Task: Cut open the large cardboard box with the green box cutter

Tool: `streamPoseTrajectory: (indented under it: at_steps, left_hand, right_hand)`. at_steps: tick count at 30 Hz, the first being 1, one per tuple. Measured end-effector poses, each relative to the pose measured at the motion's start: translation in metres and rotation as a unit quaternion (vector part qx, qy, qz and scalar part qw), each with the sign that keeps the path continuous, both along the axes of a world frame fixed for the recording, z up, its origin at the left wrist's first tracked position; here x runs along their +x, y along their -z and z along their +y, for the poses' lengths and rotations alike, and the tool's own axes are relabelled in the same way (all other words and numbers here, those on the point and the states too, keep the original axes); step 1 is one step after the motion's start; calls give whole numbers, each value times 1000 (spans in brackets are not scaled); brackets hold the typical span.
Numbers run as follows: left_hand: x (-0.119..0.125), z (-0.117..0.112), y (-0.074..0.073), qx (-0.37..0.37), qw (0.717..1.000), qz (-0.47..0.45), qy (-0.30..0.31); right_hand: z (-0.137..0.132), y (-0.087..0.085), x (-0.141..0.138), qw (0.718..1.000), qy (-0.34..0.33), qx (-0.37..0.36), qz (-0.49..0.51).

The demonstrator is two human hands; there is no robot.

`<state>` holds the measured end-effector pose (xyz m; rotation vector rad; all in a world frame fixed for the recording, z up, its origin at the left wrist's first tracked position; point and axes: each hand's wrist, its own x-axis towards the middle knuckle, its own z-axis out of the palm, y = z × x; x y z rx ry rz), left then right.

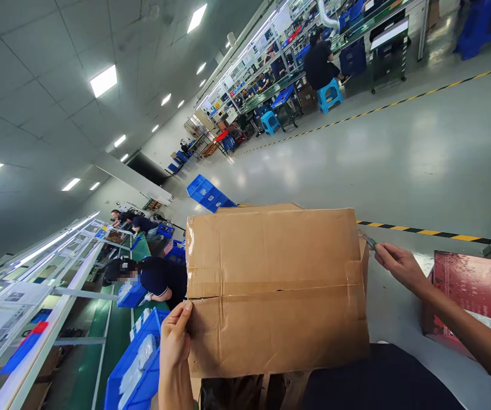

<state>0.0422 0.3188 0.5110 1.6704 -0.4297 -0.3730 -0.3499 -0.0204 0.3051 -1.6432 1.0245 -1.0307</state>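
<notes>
A brown cardboard box [275, 285] with a taped seam across its face fills the lower middle of the head view. My left hand [176, 341] grips its lower left edge, thumb on the front face. My right hand [399, 265] is at the box's upper right corner and pinches a small green-tipped tool [370, 241], maybe a cutter. The box stands raised in front of my dark clothing.
A red printed box [475, 290] sits at the right. Blue bins [136, 364] with white parts lie lower left beside a green conveyor line [112, 324] where seated workers bend over. Stacked blue crates [209, 193] and another work line are across the grey floor.
</notes>
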Motion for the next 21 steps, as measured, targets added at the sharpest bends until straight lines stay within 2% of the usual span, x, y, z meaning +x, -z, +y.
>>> streamPoseTrajectory:
  at_steps: [4,11,18,21]
  left_hand:
    - [-1,-4,-1,9,1000,4,0]
    - [-4,-11,-1,12,1000,-7,-14]
    - [-3,-18,-2,28,999,-10,-18]
    - [-4,-21,-3,30,999,-16,-22]
  right_hand:
    - [6,11,4,1000,-17,-22,2]
    - [22,30,8,998,5,-59,4]
    - [52,69,0,995,-8,-88,50]
    - [77,86,-7,990,-63,-109,71]
